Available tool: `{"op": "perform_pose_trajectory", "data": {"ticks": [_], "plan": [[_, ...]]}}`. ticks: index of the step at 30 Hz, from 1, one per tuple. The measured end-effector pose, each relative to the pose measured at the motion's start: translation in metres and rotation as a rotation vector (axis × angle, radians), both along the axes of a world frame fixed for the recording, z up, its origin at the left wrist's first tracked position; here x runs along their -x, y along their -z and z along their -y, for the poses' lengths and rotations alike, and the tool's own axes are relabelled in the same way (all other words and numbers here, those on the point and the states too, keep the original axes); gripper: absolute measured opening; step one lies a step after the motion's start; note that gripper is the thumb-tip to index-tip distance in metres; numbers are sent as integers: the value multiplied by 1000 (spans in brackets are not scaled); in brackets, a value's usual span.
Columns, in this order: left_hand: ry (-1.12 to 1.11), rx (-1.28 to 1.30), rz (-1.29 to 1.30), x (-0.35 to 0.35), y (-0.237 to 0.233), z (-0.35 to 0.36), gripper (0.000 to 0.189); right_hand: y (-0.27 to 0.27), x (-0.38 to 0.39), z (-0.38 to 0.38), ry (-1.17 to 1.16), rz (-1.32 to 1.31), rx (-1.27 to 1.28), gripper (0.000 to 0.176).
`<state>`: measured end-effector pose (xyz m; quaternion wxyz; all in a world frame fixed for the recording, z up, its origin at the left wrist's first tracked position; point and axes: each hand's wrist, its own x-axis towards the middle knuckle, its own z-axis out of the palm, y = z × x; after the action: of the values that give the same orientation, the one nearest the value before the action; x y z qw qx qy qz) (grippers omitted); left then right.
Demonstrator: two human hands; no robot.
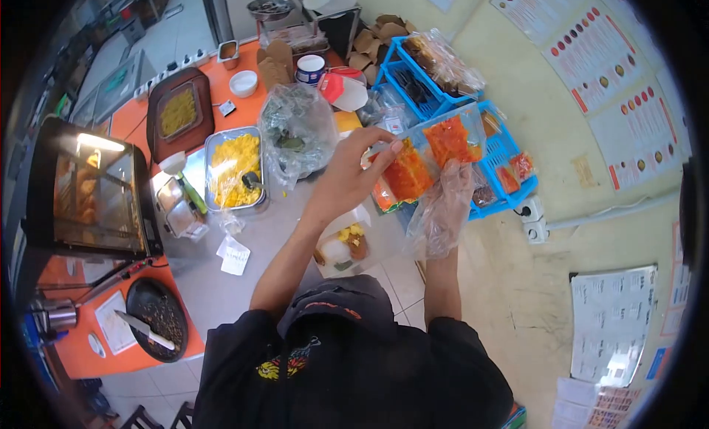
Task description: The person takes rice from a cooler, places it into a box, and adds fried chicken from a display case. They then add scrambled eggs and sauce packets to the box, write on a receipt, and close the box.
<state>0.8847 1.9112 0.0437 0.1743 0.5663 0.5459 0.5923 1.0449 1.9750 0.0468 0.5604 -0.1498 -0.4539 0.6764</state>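
Note:
My bare left hand (358,170) is closed on the edge of a clear plastic tub (480,126), its fingers at the near left rim. Orange-red sauce packets (405,174) lie in the tub. My right hand (447,196), in a loose clear plastic glove, has its fingertips closed at another orange-red sauce packet (449,139) on the tub's right side. Part of the gloved fingers is hidden by the packet. Below my hands, an open clear food box (362,263) holds white rice, yellow egg-like pieces and a brown piece.
Left of my arms stands a metal tray (210,174) of shredded yellow food with a dark-handled utensil. Close by are a plastic bag of leaves (295,130) and a blue basket (509,159). A knife (144,329) lies across a black round board (166,307); a lit display case (96,192) stands above.

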Motion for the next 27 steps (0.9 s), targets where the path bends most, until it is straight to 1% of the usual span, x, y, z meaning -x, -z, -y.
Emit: {"op": "perform_pose_trajectory", "data": {"ticks": [1, 4, 7, 10, 13, 15, 17, 19, 22, 25, 27], "plan": [[46, 43, 185, -3, -10, 7, 23, 0, 1, 3, -26, -2, 19, 42], [-14, -23, 17, 7, -4, 14, 20, -5, 2, 7, 21, 98, -38, 44], [-65, -35, 86, 8, -9, 22, 17, -7, -1, -1, 138, 214, -184, 52], [-103, -145, -164, 19, -11, 25, 16, -27, 19, 1, 465, 160, -559, 55], [-51, -163, -239, 24, -20, 31, 17, -60, 4, -2, 374, 711, -1033, 54], [52, -27, -26, 26, -30, 39, 19, -80, 4, -3, 127, 788, -1234, 51], [147, 93, 190, 32, -33, 46, 22, -77, 10, -7, 32, 820, -1361, 49], [223, 179, 419, 42, -32, 50, 26, -61, 15, -14, 6, 795, -1425, 46], [173, 86, 568, 50, -17, 48, 28, -38, 23, -25, -14, 735, -1466, 43], [-125, 327, 331, 61, -4, 55, 31, -32, 30, -27, -62, 777, -1470, 39], [-391, 67, 0, 55, 11, 61, 31, -35, 33, -22, -98, 867, -1473, 27]]}}
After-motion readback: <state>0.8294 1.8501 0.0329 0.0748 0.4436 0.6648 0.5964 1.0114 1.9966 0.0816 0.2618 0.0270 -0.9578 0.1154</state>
